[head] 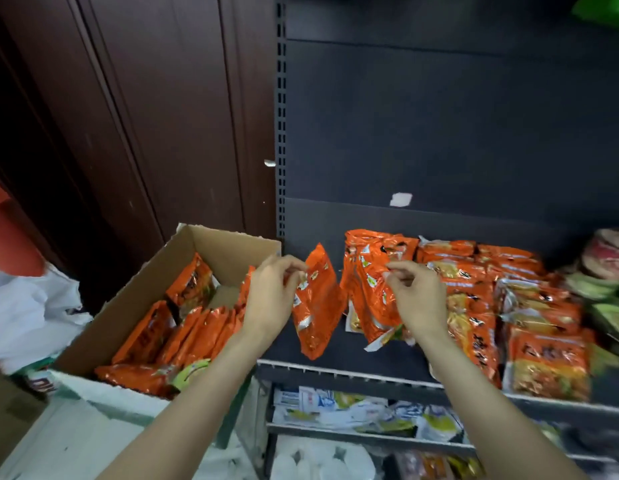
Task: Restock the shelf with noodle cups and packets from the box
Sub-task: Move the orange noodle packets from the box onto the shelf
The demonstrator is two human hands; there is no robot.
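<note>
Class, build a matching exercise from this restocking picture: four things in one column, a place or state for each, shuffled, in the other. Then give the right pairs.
Things
1. left hand
2. right hand
3. box
4. white scrap

Places or states
A. stuck on the dark back panel above the shelf
B. pinches the top of a single packet hanging over the shelf
C. stands left of the shelf, open, with orange packets inside
D. holds a bunch of packets beside the stacked rows

Pairs: 1-B, 2-D, 3-C, 4-A
</note>
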